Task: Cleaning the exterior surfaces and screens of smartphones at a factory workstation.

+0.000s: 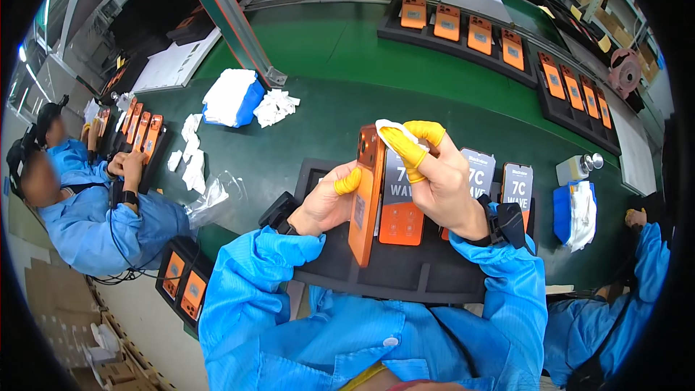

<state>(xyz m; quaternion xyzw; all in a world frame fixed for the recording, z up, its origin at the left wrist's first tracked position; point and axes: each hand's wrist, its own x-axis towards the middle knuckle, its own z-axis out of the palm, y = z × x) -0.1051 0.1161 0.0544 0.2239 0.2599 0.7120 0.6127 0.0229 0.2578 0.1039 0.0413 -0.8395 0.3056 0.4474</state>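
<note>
Factory; green workbench (326,119); phone trays (450,269)

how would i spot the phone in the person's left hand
Mid-view, at the near edge of the green table, find the black tray. Above it, the left hand holds an orange phone. Unlike the phones lying in the tray, it is held up, with the right hand holding a white cloth at its top edge.

Lettering on phone fronts (402,206).
We see pale characters on three; the label (360,211) on the raised phone (370,187) is illegible.
</note>
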